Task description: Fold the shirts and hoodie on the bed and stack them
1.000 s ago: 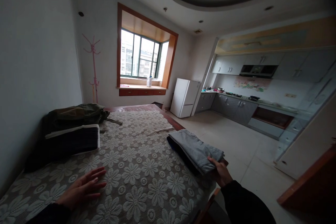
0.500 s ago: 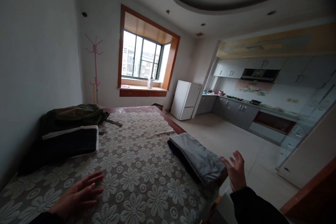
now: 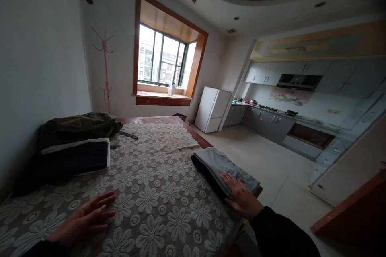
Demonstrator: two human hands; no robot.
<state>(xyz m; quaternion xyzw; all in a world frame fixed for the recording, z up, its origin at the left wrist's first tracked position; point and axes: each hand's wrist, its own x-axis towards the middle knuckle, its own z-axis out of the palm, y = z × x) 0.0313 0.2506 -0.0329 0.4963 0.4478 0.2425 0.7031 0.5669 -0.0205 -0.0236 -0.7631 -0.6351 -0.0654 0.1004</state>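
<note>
A table [image 3: 169, 168] wears a grey cloth with white flowers. At its right edge lies a folded grey garment [image 3: 215, 163] on top of dark cloth. My right hand [image 3: 241, 196] rests on the near part of this stack, fingers spread. My left hand [image 3: 86, 217] is over the flowered cloth at the lower left, fingers apart, holding nothing. Dark folded cloth with a white edge [image 3: 81, 157] lies at the left, beside a dark green bag [image 3: 81, 125].
A pink coat stand [image 3: 105, 68] is behind the table at the left. Beyond the table stand a white fridge [image 3: 212, 109] and a kitchen counter [image 3: 268, 122]. A brown wooden edge [image 3: 350, 213] shows at the lower right.
My right hand has moved left from beside the table onto the grey garment. My left hand stays spread in nearly the same place. The view has shifted slightly.
</note>
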